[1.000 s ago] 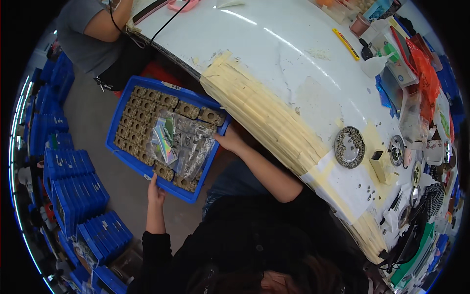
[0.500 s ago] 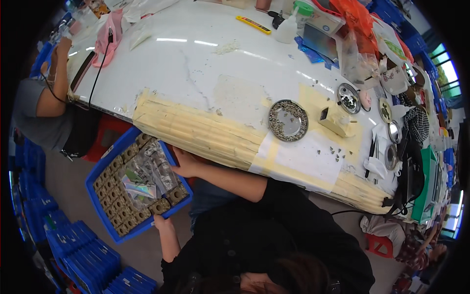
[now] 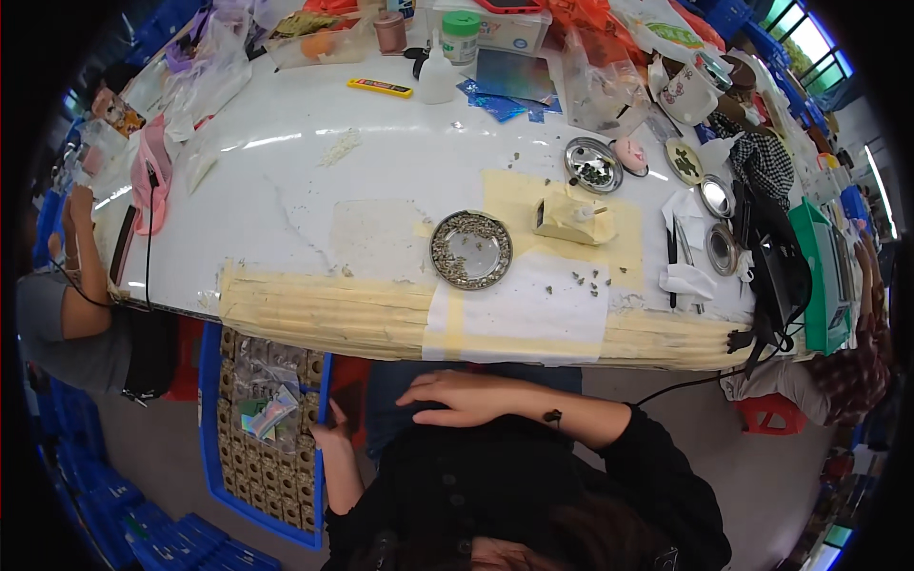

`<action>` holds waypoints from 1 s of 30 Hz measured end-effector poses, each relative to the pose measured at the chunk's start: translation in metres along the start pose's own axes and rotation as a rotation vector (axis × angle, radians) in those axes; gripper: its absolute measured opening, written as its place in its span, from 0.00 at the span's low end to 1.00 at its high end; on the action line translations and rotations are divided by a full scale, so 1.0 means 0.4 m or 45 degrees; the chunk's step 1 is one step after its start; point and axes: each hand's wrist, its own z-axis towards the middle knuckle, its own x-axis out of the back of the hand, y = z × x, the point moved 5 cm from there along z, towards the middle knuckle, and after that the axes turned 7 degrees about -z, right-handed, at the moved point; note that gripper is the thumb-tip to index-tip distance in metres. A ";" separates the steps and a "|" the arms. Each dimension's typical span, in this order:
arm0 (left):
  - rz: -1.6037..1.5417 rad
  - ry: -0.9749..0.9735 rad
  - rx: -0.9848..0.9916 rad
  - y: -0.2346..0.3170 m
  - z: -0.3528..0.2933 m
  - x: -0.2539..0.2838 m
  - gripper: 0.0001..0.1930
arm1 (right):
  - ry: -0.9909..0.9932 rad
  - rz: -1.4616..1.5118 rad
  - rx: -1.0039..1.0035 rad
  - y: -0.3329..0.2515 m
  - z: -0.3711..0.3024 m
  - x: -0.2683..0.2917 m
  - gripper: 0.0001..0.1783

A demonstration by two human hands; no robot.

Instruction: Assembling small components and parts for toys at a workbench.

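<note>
A blue tray (image 3: 211, 438) hangs low at the left, partly under the table's edge. Rows of brown blocks with round holes (image 3: 271, 481) fill it, and clear plastic bags (image 3: 267, 376) with small packets lie on top. My left hand (image 3: 333, 436) is closed on the tray's right rim; some of its fingers are hidden. Over my lap, apart from the tray, my right hand (image 3: 455, 398) is held palm down with its fingers spread and nothing in them.
On the white table (image 3: 286, 209) stand a round metal dish of small pieces (image 3: 471, 249), a small block-shaped holder (image 3: 571, 221), tweezers (image 3: 684, 238) and a yellow cutter (image 3: 379, 88). Padded tape (image 3: 314, 300) covers the front edge. Another person (image 3: 81, 305) sits at the left.
My right hand has left the tray and moved right, over my lap. The tray has turned straighter and sits lower, partly under the table, with my left hand still on it. The view has shifted.
</note>
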 end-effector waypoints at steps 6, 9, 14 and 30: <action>0.122 -0.008 -0.050 0.009 0.031 -0.011 0.23 | 0.070 -0.003 -0.234 -0.225 -0.352 0.248 0.18; 0.139 -0.029 -0.061 0.021 0.019 -0.001 0.24 | 0.284 -0.354 -0.422 -0.318 -0.470 0.403 0.14; 0.242 -0.098 -0.026 -0.041 -0.162 -0.009 0.27 | 1.014 -0.868 -0.787 -0.248 -0.551 0.697 0.10; 1.949 -1.470 -0.277 -0.114 -0.726 -0.330 0.16 | 0.685 -2.113 -1.037 0.013 -0.512 0.995 0.06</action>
